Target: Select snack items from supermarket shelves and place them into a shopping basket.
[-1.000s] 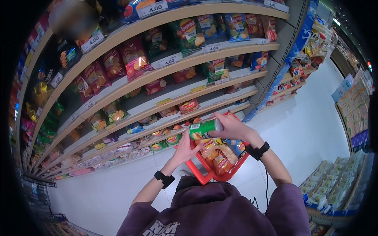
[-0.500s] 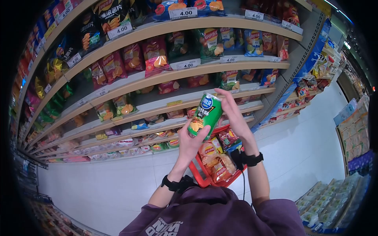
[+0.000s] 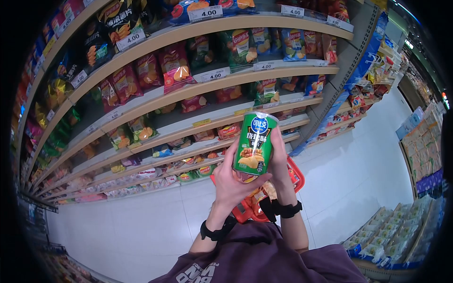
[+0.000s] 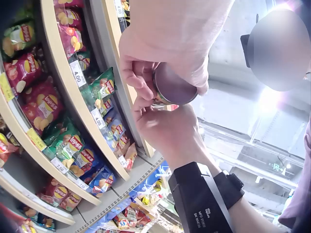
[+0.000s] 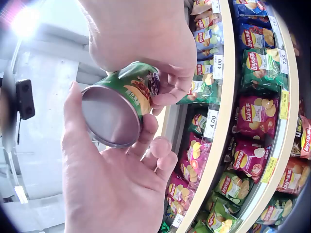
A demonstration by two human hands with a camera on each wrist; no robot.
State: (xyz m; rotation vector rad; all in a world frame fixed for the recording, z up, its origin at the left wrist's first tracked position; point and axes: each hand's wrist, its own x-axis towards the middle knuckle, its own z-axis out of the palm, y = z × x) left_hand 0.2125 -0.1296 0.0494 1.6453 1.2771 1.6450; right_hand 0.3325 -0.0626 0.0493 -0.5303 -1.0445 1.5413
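I watch a green can (image 3: pixel 255 144) with yellow chips pictured on its label, held between two bare hands, tilted, its printed face toward the head camera. The left hand (image 3: pixel 230 184) grips the lower part, the thumb crossing beneath it and the fingers curled round the side. The right hand (image 3: pixel 278 153) lies along the opposite flank, its fingers bent against the can (clearest in the right wrist view). I judge both grips narrow, closed on this one can, whose upper end projects above the left hand; its bare round base (image 5: pixel 111 116) faces the wrist cameras. Below the hands a red basket (image 3: pixel 300 174) shows, partly hidden by the forearms, with chip packets (image 3: pixel 257 200) inside. Beyond, I see beige-edged shelves (image 3: pixel 292 71) in curving tiers (the head lens bends them), lined with bagged crisps (image 3: pixel 175 68) and price tags, one reading 4.00 (image 3: pixel 205 13). Pale floor tiles (image 3: pixel 335 174) spread beneath; a low display (image 3: pixel 387 236) of wrapped goods stands at the far right. The person wears a purple top (image 3: pixel 255 254) and a black band on each wrist. Bright ceiling lamps (image 4: pixel 270 99) glare overhead.
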